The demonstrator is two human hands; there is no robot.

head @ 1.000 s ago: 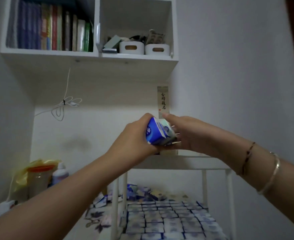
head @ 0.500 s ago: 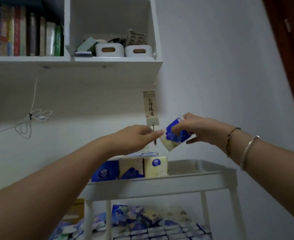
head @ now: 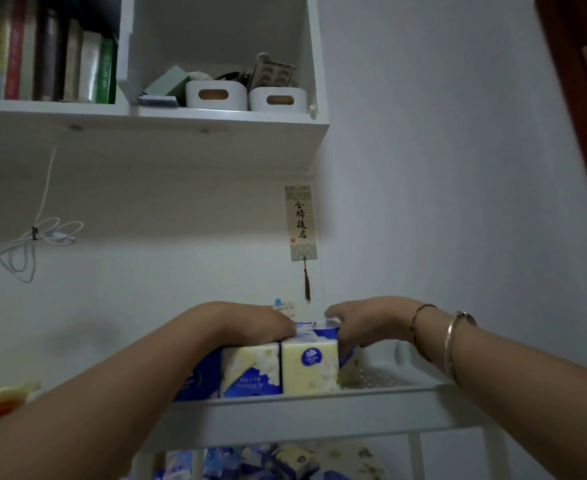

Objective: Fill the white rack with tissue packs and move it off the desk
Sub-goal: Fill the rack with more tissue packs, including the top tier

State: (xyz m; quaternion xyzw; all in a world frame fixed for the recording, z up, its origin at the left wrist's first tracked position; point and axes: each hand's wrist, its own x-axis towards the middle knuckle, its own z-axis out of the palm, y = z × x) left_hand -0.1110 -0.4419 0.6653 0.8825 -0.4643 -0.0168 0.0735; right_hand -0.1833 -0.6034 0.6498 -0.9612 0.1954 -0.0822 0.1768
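- Both hands sit on top of the tissue packs in the top tray of the white rack (head: 319,415), knuckles up and fingers bent down over the pack tops — the left hand (head: 254,325) at about 10 o'clock from the front packs, the right hand (head: 368,322) at about 2 o'clock.
- Left hand rests or presses on the row; whether its fingers close round any one pack I cannot tell, as they are hidden behind the packs.
- Right hand curls over a blue-topped pack (head: 323,329) at the right end of the row, and seems to be seating it. Its fingertips are out of sight, so how firmly it holds I cannot say.
- Nearest the camera in the tray stand two upright packs, a cream-and-blue pack (head: 252,370) and, touching it at 3 o'clock, a cream pack with a round blue logo (head: 310,367). Their long axes are vertical and their printed faces point toward the person.
- The row itself runs from 9 to 3 o'clock along the tray. The bare perforated floor (head: 378,375) lies at 3 o'clock from the last pack — directly under the right wrist, so the right hand is the nearer one for the next slot.
- Judging from that bare stretch, the top tray is roughly half filled.
- Below, between the rack's legs at 6 o'clock, loose packs (head: 278,459) lie jumbled on a lower level.
- Farther back, at 12 o'clock, a hanging scroll charm (head: 300,223) is on the wall, with a wall shelf (head: 146,114) above.
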